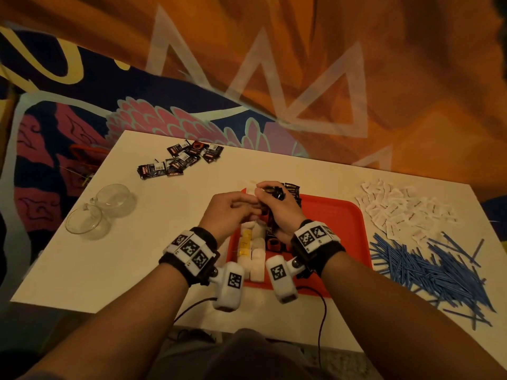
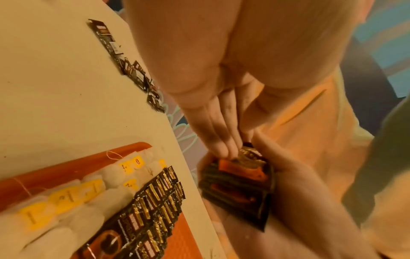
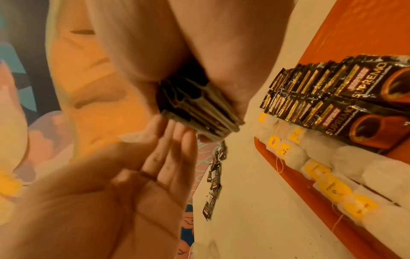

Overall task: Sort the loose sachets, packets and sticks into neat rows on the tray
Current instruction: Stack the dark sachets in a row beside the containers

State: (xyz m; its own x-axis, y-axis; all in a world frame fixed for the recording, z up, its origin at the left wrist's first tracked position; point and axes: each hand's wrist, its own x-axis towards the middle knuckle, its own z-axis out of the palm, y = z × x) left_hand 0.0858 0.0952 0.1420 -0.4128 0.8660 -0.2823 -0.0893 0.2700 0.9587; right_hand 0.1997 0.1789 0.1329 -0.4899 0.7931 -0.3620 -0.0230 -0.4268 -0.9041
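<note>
My right hand (image 1: 278, 207) grips a stack of black coffee sachets (image 1: 274, 192) above the far left corner of the red tray (image 1: 337, 215). My left hand (image 1: 233, 207) is beside it, its straight fingers (image 2: 221, 145) touching the end of the stack (image 2: 239, 184). In the right wrist view the stack (image 3: 195, 112) sits edge-on in my right hand, with the left palm (image 3: 144, 175) flat below it. On the tray lie rows of white tea bags with yellow tags (image 2: 66, 198) and overlapping black coffee sachets (image 3: 321, 91).
Loose black sachets (image 1: 178, 157) are scattered at the table's far left. A heap of white sachets (image 1: 397, 209) and a pile of blue sticks (image 1: 428, 270) lie right of the tray. Two glass cups (image 1: 101, 212) stand at the left edge.
</note>
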